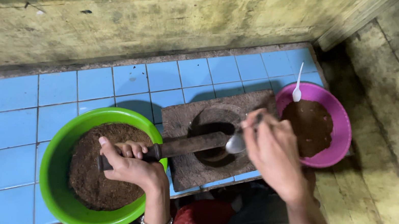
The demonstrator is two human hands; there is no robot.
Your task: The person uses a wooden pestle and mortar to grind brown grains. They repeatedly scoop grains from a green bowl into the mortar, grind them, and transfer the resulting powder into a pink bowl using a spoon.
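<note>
Blue-tiled surface (11, 126) under stained yellow walls carries everything. Nearest, the left hand (127, 165) is clamped on a dark pestle (183, 146), lying level, long axis left-right, head over the stone mortar (213, 141). The right hand (271, 151) pinches a metal spoon (236, 143) against that head. Scraping could flick paste onto the tiles. Green bowl (58, 166) left, pink bowl (337, 124) right.

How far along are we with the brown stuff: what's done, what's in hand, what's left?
Done: the pink bowl already holds a brown mound, with a white spoon resting in it. In hand: the left hand grips a pestle laid across the stone mortar, while the right hand holds a metal spoon against its end. Left: the green bowl looks nearly full.
</note>
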